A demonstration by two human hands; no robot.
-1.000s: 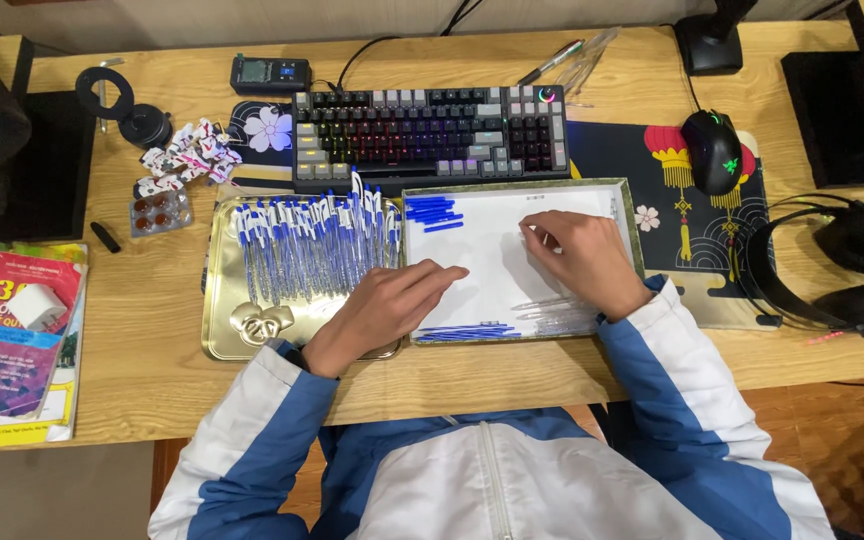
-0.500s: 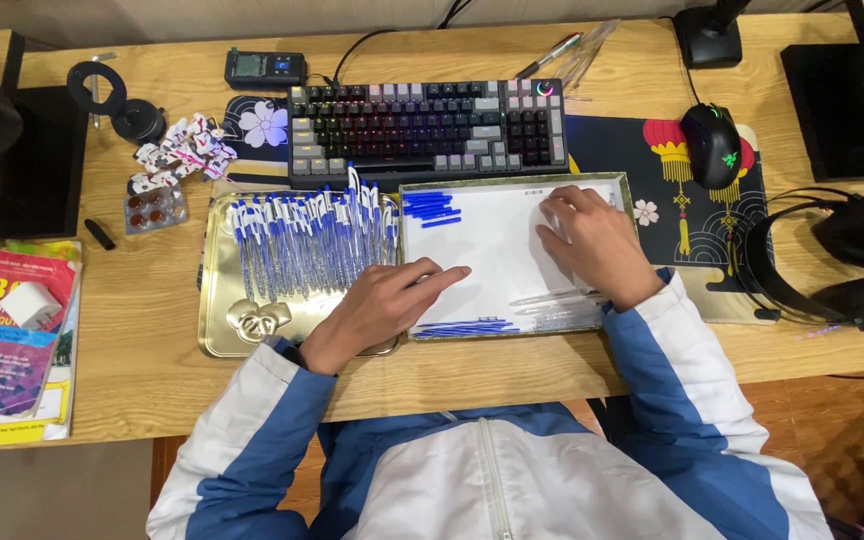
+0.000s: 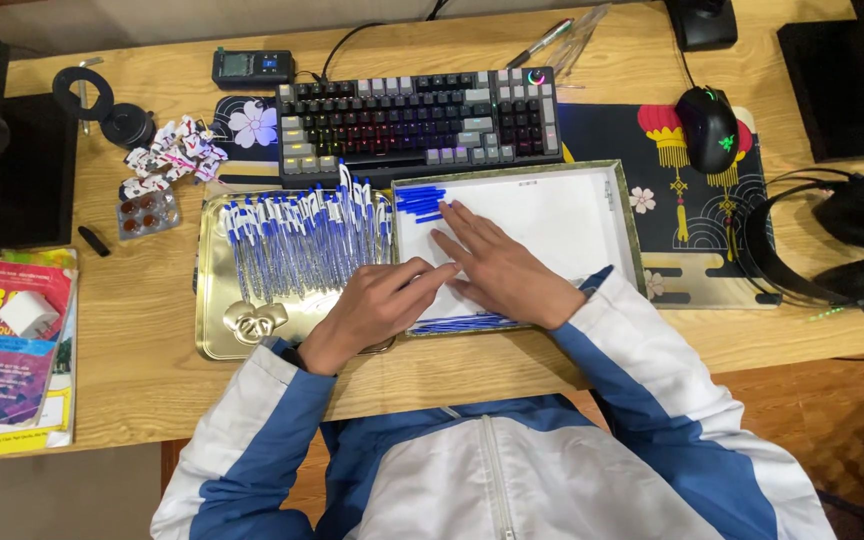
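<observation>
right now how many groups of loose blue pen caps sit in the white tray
2: one pile of blue caps in the white tray at its top left corner, another along its bottom edge; the hands may hide more.

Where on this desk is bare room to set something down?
Free: the wood between the book and the gold tray, and the white tray's right half. Crowded: the gold tray, full of pens, and around the keyboard and mouse.
</observation>
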